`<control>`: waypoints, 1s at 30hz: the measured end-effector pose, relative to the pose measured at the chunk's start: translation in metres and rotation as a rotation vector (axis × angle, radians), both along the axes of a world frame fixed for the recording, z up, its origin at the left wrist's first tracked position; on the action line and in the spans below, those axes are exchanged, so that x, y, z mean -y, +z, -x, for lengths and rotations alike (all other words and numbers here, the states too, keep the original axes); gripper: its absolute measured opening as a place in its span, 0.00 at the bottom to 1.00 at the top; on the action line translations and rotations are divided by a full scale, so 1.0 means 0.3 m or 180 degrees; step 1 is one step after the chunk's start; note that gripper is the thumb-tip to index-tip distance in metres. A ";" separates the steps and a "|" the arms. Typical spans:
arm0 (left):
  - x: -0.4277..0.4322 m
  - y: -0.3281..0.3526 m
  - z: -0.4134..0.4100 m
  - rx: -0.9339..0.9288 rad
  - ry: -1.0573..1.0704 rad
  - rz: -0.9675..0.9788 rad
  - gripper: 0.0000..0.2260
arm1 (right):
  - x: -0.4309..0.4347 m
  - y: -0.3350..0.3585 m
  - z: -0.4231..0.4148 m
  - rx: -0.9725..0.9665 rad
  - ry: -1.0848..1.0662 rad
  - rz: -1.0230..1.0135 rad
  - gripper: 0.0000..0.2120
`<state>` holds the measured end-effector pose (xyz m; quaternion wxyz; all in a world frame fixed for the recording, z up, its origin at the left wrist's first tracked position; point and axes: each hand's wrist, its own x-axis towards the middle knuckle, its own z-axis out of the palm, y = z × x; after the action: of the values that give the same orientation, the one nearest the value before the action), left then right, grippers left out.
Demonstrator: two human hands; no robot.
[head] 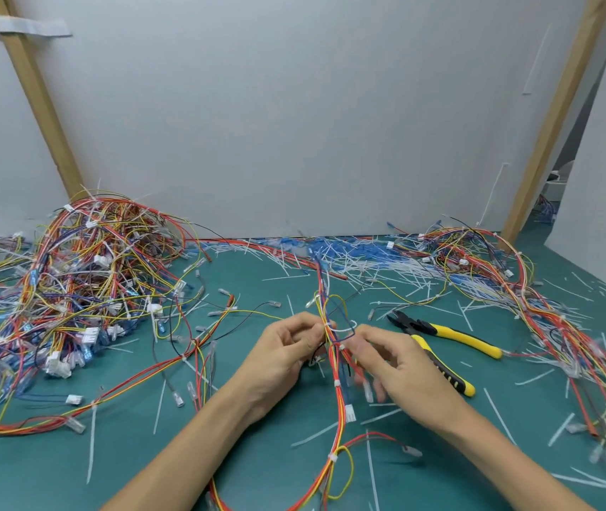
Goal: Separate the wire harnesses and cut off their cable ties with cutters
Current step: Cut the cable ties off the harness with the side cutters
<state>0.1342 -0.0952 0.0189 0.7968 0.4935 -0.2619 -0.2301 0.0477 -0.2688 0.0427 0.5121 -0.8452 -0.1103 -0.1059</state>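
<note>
Harness (339, 396) sits pinched between your left hand (286, 350) and right hand (395, 361), probably baring a cable tie (341, 347); cutters (441, 331) lie close by.

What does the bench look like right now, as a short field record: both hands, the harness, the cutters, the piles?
left hand: pinches the wire harness near a white tie
right hand: pinches the same harness from the other side; lower fingers blurred
cutters: yellow-handled, lying on the green mat just right of the right hand, handles apart, not held
left pile: dense tangle of harnesses, white ties visible
right pile: looser harnesses
cut ties: white strips strewn along the back of the mat
</note>
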 end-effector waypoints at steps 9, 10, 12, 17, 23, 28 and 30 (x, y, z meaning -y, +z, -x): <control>0.006 0.002 0.006 0.0205 0.0398 -0.0180 0.15 | -0.005 -0.032 -0.018 -0.0141 -0.0043 -0.0296 0.07; 0.007 0.005 0.009 0.0227 0.0456 -0.0237 0.14 | -0.003 -0.034 -0.020 -0.0171 -0.0035 -0.0391 0.07; 0.012 0.015 0.014 0.0277 0.0648 -0.0313 0.07 | 0.002 -0.034 -0.025 -0.0252 -0.0068 -0.0655 0.08; -0.004 0.053 0.016 0.1108 0.2254 -0.0952 0.13 | 0.045 -0.023 -0.041 -0.0176 -0.0152 -0.1338 0.13; 0.073 0.074 0.167 0.2034 0.2271 -0.1356 0.04 | 0.087 -0.035 -0.067 -0.0048 -0.0441 -0.1607 0.11; 0.124 0.038 0.228 0.1064 0.0784 -0.1836 0.05 | 0.097 -0.035 -0.073 0.0067 -0.0679 -0.1492 0.10; 0.116 0.037 0.219 0.0814 0.0441 -0.1689 0.06 | 0.096 -0.035 -0.072 0.0050 -0.0701 -0.1465 0.09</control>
<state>0.0686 -0.1301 0.0299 0.6145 0.7261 -0.2566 -0.1715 0.0694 -0.2975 0.0322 0.6756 -0.7124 0.0054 -0.1899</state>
